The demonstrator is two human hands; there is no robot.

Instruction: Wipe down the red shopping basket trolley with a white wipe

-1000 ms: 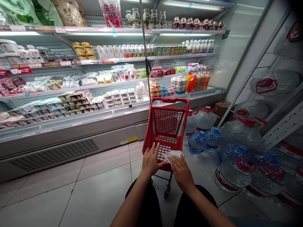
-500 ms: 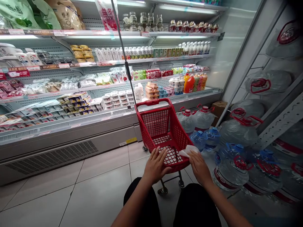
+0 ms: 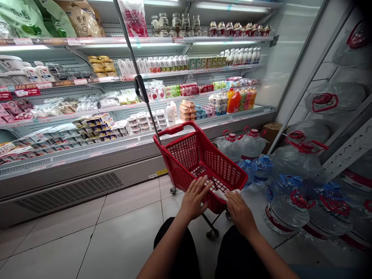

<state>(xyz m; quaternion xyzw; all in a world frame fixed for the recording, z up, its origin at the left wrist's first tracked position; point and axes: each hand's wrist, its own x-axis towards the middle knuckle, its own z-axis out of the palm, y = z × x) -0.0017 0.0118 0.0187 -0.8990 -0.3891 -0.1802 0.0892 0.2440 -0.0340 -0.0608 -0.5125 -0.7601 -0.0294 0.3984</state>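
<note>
In front of my knees stands a small red shopping cart with latticed walls and caster wheels. A thin dark pole with a black clip rises from its handle end. My left hand lies over the near rim, fingers stretched out and holding nothing. At the near right rim, my right hand presses a white wipe against the cart; its fingers are together over the wipe. Part of the wipe is hidden under that hand.
Behind the cart runs an open refrigerated display case with yogurt cups, bottles and pouches. Large water jugs crowd the floor at the right, beside a white metal rack. Pale floor tiles extend at the left.
The cart has turned, its handle end swinging left and its near end right. The pole leans further left. My right hand and the wipe have moved slightly left and down along the rim.
</note>
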